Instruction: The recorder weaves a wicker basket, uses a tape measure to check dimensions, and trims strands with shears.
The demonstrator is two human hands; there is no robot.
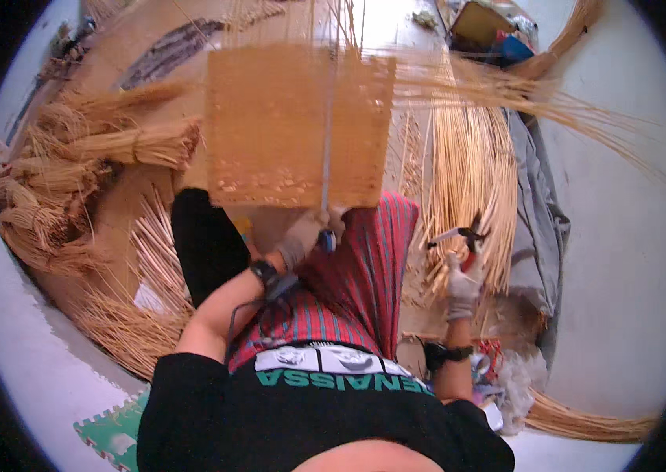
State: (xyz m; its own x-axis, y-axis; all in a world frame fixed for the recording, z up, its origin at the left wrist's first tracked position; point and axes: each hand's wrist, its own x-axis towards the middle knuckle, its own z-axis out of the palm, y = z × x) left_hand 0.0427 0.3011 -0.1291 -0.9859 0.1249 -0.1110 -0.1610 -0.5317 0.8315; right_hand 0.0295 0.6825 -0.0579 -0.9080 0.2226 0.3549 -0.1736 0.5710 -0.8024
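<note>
Brown floor covering (142, 182), reed-strewn. Woven panel (266, 130) centred ahead; reed bundle (470, 169) to its right. Tape measure (329, 118) runs down panel. Left hand (301, 237): fingers closed around tape at panel's lower edge. Right hand (463, 287): fingers gripping red-handled tool (471, 258). Judged best: tape flat, parallel to side edge.

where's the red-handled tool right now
In the head view, the red-handled tool is right of centre, in the gloved right hand, seen against the lower end of the pale strands.
</note>
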